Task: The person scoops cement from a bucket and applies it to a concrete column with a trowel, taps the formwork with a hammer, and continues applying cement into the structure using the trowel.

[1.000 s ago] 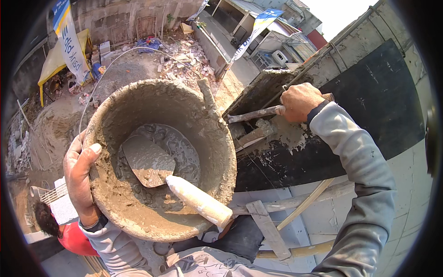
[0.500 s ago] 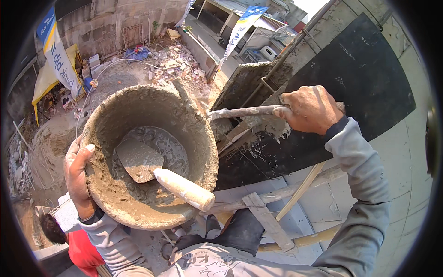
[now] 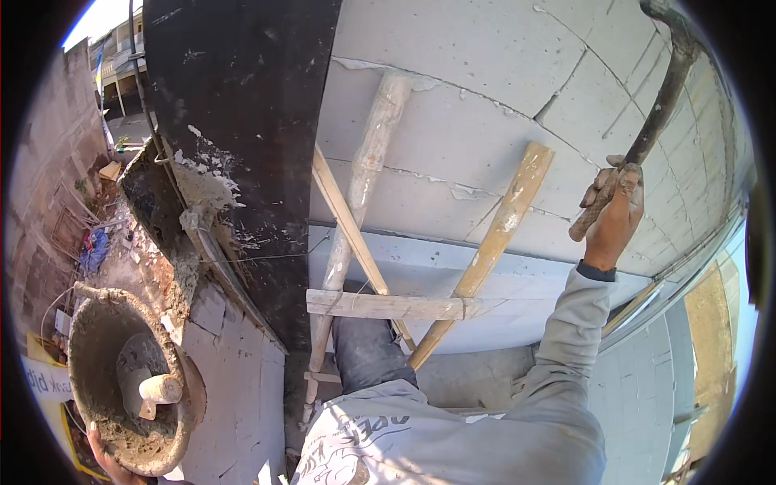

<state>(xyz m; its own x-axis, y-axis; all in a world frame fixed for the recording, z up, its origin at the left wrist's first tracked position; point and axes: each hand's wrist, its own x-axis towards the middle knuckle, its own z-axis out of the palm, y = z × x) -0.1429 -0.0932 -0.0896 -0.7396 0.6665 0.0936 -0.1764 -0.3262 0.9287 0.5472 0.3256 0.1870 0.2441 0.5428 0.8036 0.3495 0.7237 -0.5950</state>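
The left hand (image 3: 115, 462) is gripping the lower rim of the mortar bucket (image 3: 192, 396) at the lower left of the view; its fingers are partly disappearing behind the bucket. The bucket is tilting so that its mouth is facing the camera; whether anything else is supporting its base cannot be told. Wet mortar (image 3: 149, 446) is coating the inner wall. The trowel (image 3: 160, 390) is resting inside the bucket, its blade sitting in the mortar and its pale handle projecting toward the camera.

The right hand (image 3: 613, 208) is closing firmly around the lower part of the hammer (image 3: 663, 101), the butt end protruding below the fingers. The hammer is pointing toward the upper right, its head lying close to the border of the view. The pale block wall (image 3: 453, 121) is standing behind it; contact between head and wall cannot be judged.

Between the hands, a whitish pole (image 3: 364, 162), a yellowish pole (image 3: 507, 212) and a thin batten (image 3: 347, 222) are leaning at angles, and a wooden crosspiece (image 3: 388, 305) is spanning them. A black panel (image 3: 242, 89) is standing left of the poles, mortar splashes marking its left side
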